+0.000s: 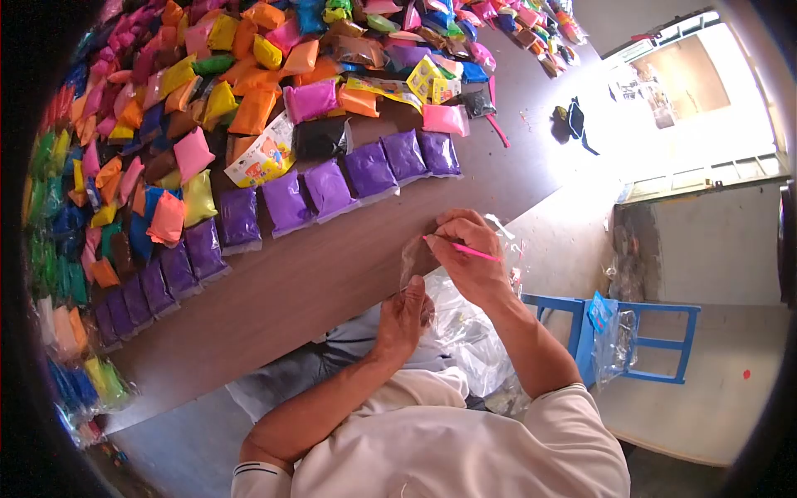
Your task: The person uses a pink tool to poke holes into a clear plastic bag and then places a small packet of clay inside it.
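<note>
Near the table's front edge, my right hand [469, 253] is closed with a thin pink stick [475, 251] in its fingers. A clear plastic bag [413, 259] hangs between my two hands, and the right fingertips are at its upper edge. My left hand [402, 317] is lower and closer to my body, its thumb up and its fingers closed on the lower part of the bag. What the bag holds, if anything, I cannot make out. Beyond my hands, a row of purple packets [329, 187] lies along the brown table [332, 253].
Colourful packets [253, 108] are heaped across the far and left table. A printed yellow-white card [264, 153] lies among them. Loose clear plastic [473, 340] covers my lap. To the right stands a blue chair [581, 319] with plastic bags on it, below a bright window [689, 91].
</note>
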A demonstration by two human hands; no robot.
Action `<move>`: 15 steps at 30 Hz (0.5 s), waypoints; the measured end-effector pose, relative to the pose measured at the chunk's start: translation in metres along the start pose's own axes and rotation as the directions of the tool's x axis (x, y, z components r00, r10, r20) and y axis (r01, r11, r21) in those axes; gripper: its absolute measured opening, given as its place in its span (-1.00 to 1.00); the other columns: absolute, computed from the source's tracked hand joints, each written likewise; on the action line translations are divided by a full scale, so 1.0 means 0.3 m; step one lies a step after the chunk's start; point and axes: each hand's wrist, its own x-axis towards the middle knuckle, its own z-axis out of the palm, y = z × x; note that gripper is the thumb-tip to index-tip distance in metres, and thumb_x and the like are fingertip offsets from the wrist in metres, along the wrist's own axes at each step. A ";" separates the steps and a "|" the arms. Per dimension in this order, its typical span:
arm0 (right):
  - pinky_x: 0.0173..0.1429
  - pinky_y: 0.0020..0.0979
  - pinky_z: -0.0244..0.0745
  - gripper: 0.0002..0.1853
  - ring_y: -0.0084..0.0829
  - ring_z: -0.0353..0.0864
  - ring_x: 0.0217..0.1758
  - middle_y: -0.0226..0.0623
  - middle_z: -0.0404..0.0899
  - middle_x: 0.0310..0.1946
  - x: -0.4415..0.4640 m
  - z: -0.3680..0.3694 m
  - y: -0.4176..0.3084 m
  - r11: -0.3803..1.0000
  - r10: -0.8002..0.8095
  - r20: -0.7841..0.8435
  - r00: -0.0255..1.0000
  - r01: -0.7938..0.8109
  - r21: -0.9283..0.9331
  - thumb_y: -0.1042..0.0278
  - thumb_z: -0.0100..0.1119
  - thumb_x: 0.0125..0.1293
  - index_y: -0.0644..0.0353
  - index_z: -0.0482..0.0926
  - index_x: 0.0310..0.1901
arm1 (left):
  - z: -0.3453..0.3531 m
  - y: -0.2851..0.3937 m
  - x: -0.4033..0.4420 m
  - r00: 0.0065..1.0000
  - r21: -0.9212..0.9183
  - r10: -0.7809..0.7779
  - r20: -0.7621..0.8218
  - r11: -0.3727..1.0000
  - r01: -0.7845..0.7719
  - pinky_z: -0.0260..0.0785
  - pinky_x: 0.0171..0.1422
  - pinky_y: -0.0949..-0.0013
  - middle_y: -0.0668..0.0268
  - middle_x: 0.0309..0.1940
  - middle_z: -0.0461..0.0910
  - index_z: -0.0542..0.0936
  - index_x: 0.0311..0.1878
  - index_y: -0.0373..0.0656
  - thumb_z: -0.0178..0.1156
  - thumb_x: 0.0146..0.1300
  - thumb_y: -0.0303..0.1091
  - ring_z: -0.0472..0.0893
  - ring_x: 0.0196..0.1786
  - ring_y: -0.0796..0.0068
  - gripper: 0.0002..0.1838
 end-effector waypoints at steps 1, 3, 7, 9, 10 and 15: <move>-0.13 -0.37 0.47 -0.90 -0.32 0.58 -0.18 -0.18 0.57 -0.17 -0.005 0.008 0.000 0.999 -0.016 -0.012 1.000 0.016 -0.029 0.47 0.29 0.09 0.31 0.59 -0.40 | -0.001 0.000 -0.001 1.000 0.008 0.004 0.006 1.000 -0.004 0.04 -0.57 0.49 0.50 -0.70 0.26 0.29 -0.63 -0.05 -0.09 0.43 0.14 0.22 -0.64 0.69 -0.43; -0.10 -0.34 0.47 -0.91 -0.27 0.57 -0.17 -0.18 0.55 -0.17 -0.010 0.033 0.009 0.991 -0.098 -0.074 0.992 0.091 -0.095 0.49 0.29 0.08 0.29 0.58 -0.41 | -0.002 -0.008 0.004 0.999 0.055 0.050 0.006 0.997 -0.050 0.03 -0.57 0.50 0.51 -0.70 0.25 0.28 -0.62 -0.04 -0.09 0.43 0.13 0.21 -0.64 0.69 -0.45; -0.06 -0.28 0.46 -0.90 -0.19 0.55 -0.16 -0.16 0.54 -0.17 -0.018 0.052 0.014 0.990 -0.105 -0.122 0.987 0.093 -0.104 0.49 0.30 0.05 0.26 0.56 -0.42 | -0.001 0.016 -0.006 1.000 0.024 0.024 0.012 0.999 -0.024 0.02 -0.59 0.51 0.52 -0.71 0.22 0.26 -0.59 -0.02 -0.08 0.43 0.11 0.20 -0.65 0.70 -0.47; -0.05 -0.27 0.45 -0.90 -0.18 0.55 -0.13 -0.15 0.54 -0.16 -0.021 0.060 0.000 0.988 -0.120 -0.143 0.982 0.104 -0.112 0.49 0.30 0.04 0.26 0.57 -0.42 | -0.008 0.005 -0.003 0.999 -0.012 -0.001 0.034 1.000 0.002 0.02 -0.59 0.51 0.52 -0.71 0.22 0.26 -0.58 -0.02 -0.08 0.43 0.11 0.19 -0.66 0.71 -0.49; -0.05 -0.26 0.45 -0.90 -0.17 0.54 -0.12 -0.15 0.53 -0.16 -0.023 0.061 -0.007 0.987 -0.127 -0.154 0.980 0.110 -0.116 0.49 0.30 0.04 0.25 0.57 -0.42 | -0.011 0.000 -0.001 0.999 -0.029 -0.014 0.046 0.999 0.015 0.02 -0.59 0.51 0.52 -0.72 0.22 0.26 -0.57 -0.02 -0.08 0.43 0.10 0.19 -0.66 0.71 -0.49; -0.02 -0.23 0.43 -0.89 -0.14 0.52 -0.06 -0.16 0.53 -0.12 -0.022 0.059 -0.013 0.985 -0.153 -0.112 0.982 0.143 -0.096 0.48 0.31 0.03 0.25 0.54 -0.42 | -0.003 -0.016 0.007 0.999 -0.045 0.035 0.005 0.998 -0.035 0.02 -0.60 0.49 0.52 -0.72 0.22 0.27 -0.55 -0.03 -0.08 0.44 0.10 0.19 -0.67 0.70 -0.50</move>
